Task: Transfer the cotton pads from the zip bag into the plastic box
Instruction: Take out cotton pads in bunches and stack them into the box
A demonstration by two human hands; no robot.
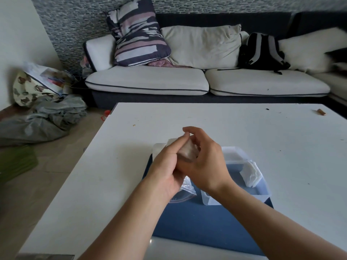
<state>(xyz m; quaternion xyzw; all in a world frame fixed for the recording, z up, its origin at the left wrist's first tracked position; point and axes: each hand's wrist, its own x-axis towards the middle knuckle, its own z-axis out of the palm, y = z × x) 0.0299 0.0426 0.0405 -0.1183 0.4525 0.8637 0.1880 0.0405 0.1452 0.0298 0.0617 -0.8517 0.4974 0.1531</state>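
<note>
My left hand (166, 166) and my right hand (204, 162) are together above the blue mat (202, 224), both holding a clear zip bag (187, 188) with a stack of white cotton pads (187, 152) inside it. The bag's zip end hangs down below my hands. My right hand's fingers curl over the top of the stack; my left hand grips the bag from the left side. Just to the right stands the clear plastic box (262, 194), with a pile of white cotton pads (250, 174) lying at its right end.
The box lid (158, 149) lies behind my hands on the white table (244, 128). A small brown object (321, 112) sits at the far right of the table. Beyond it is a sofa (187, 79) with cushions and a backpack (262, 51); bags lie on the floor at left.
</note>
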